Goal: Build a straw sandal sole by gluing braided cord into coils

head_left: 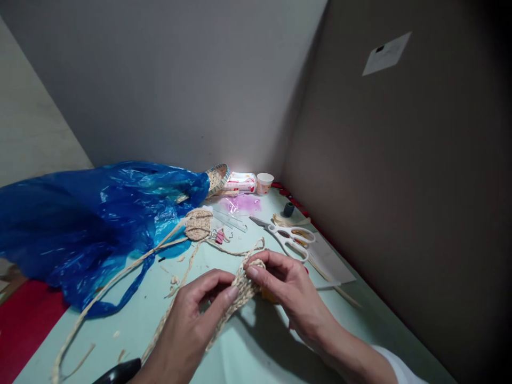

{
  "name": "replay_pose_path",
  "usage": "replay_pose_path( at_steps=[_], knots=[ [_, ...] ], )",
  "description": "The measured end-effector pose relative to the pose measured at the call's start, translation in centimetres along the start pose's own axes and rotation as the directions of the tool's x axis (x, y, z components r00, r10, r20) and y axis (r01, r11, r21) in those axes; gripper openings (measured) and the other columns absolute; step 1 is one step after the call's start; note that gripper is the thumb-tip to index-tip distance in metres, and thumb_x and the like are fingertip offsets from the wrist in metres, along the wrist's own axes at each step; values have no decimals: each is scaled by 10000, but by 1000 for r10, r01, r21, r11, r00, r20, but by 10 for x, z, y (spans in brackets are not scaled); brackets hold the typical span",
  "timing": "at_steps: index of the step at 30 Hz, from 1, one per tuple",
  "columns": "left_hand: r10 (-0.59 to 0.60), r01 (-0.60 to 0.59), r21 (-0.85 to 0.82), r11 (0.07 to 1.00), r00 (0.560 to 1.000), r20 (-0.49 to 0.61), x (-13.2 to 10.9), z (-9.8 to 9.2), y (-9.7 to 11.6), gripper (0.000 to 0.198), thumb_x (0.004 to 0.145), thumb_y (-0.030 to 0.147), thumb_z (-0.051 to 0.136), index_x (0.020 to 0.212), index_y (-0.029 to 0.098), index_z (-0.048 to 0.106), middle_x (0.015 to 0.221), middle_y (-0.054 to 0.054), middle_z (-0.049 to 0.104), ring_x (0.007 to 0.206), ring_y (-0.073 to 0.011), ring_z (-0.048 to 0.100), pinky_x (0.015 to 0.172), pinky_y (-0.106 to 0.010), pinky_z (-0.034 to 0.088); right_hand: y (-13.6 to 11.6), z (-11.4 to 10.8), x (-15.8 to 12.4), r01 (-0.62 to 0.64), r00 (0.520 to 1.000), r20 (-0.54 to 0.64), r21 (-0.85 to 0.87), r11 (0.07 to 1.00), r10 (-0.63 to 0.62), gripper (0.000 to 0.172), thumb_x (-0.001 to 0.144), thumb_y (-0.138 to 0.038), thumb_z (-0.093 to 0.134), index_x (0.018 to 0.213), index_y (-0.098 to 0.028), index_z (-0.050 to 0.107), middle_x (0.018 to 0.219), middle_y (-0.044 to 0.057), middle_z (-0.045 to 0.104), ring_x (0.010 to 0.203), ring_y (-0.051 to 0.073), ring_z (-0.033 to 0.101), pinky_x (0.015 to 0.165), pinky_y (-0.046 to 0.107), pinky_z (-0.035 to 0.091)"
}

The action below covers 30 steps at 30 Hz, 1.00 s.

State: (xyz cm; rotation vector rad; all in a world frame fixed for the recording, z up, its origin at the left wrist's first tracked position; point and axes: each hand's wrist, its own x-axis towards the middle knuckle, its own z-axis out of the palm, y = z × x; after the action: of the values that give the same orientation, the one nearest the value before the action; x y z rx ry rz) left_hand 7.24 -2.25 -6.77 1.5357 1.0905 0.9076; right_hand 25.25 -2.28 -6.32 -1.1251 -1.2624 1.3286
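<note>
My left hand [196, 314] and my right hand [286, 282] meet over a pale green table [256, 346], both closed on a small piece of woven straw braid [245, 285]. The left thumb and fingers pinch its lower end, the right fingertips press its top. Loose braided cord [120, 277] trails from it leftward across the table and toward the front edge. A second coiled woven piece [198, 224] lies farther back.
A large blue plastic bag [88, 218] covers the left. White scissors [290, 237] lie to the right, with a pink clip [219, 236], a dark spool [288, 209], a paper cup [264, 183], a packet [241, 182] and a small basket [218, 177] behind. Walls close in at the back and right.
</note>
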Motion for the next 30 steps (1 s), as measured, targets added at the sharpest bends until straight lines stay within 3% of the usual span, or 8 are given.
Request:
replay_pose_path(
  at_steps=[11, 15, 18, 23, 25, 27, 28, 30],
  knots=[
    [28, -28, 3, 1000, 999, -38, 3, 1, -9, 245, 906, 415, 601, 1001, 259, 764, 1022, -23, 740, 988, -211, 659, 868, -277, 483, 7, 3, -1, 63, 995, -78, 19, 998, -61, 234, 852, -406, 731, 840, -172, 727, 810, -3, 632, 752, 124, 508, 695, 240, 386],
    [0, 2, 39, 999, 999, -43, -1, 3, -6, 254, 903, 435, 588, 969, 239, 736, 913, -19, 737, 920, -214, 658, 806, -278, 489, 8, 4, 0, 22, 998, -64, 4, 1000, -22, 259, 838, -412, 746, 958, -188, 699, 813, -16, 591, 749, 125, 498, 694, 244, 397],
    [9, -8, 47, 999, 1000, -16, -2, 3, -5, 231, 917, 402, 554, 923, 226, 704, 853, -13, 717, 837, -200, 648, 746, -271, 480, 2, 2, 1, -30, 999, -30, -8, 1000, 30, 416, 776, -448, 789, 1059, -189, 628, 794, -26, 574, 741, 131, 508, 678, 250, 403],
    [6, -2, 77, 997, 999, -51, -2, 1, -4, 193, 906, 375, 554, 840, 221, 650, 749, 16, 638, 698, -161, 584, 658, -252, 446, -19, -15, 2, 21, 1000, 17, -167, 986, -19, 308, 844, -485, 683, 885, -181, 651, 809, 14, 637, 757, 158, 566, 696, 277, 428],
    [-9, 13, 96, 995, 999, -40, -2, 1, -3, 194, 902, 375, 552, 828, 218, 640, 745, 15, 628, 696, -162, 577, 653, -254, 444, -25, -23, 1, 139, 983, -55, -382, 914, -172, 238, 902, -424, 643, 867, -189, 657, 838, 29, 668, 775, 172, 593, 721, 298, 439],
    [-10, 11, 132, 991, 1000, -9, -2, 0, -2, 192, 902, 367, 546, 824, 219, 640, 759, 9, 642, 711, -168, 583, 656, -257, 446, -27, -30, 2, 306, 913, -27, -614, 727, -406, 136, 951, -313, 600, 956, -190, 657, 964, 61, 695, 901, 201, 618, 818, 328, 444],
    [-4, 3, 160, 987, 1000, 7, -1, 0, -2, 187, 902, 355, 541, 825, 220, 646, 767, 6, 653, 717, -170, 588, 662, -260, 447, -27, -33, 2, 388, 871, 54, -686, 615, -489, 116, 965, -247, 576, 1037, -195, 650, 1064, 76, 692, 1004, 214, 611, 893, 345, 431],
    [20, -27, 225, 974, 999, 32, -1, -1, -1, 187, 904, 331, 525, 821, 223, 653, 772, 3, 672, 722, -174, 598, 671, -265, 447, -26, -37, 5, 523, 826, 275, -700, 487, -491, 234, 975, -141, 528, 1179, -215, 616, 1210, 86, 663, 1144, 215, 576, 989, 362, 400]
  ],
)
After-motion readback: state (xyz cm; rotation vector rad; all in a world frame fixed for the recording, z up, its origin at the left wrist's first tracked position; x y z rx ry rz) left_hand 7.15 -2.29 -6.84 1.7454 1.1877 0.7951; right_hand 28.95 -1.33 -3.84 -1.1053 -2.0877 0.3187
